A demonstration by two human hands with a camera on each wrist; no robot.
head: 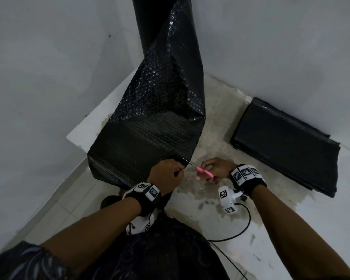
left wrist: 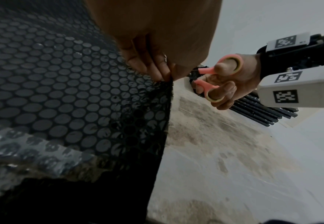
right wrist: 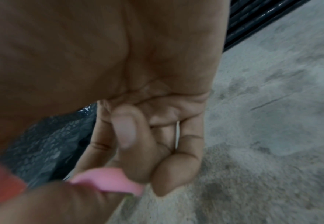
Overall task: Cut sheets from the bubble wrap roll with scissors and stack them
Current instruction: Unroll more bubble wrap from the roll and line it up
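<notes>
A black bubble wrap roll [head: 150, 27] stands upright in the corner, and its loose sheet [head: 150, 128] hangs down toward me. My left hand [head: 167, 175] pinches the sheet's right edge [left wrist: 168, 84]. My right hand [head: 214, 170] holds pink-handled scissors [head: 203, 171], thumb and fingers through the loops [left wrist: 216, 78]. The blades point left and reach the sheet's edge just above the left hand. A stack of cut black sheets [head: 285, 146] lies flat on the floor to the right. In the right wrist view the pink handle [right wrist: 107, 180] shows blurred under curled fingers.
Grey walls meet behind the roll. The concrete floor [head: 220, 130] is stained and bare between the sheet and the stack. A black cable [head: 242, 229] loops on the floor near my right wrist. Pale tiles [head: 73, 211] lie at the lower left.
</notes>
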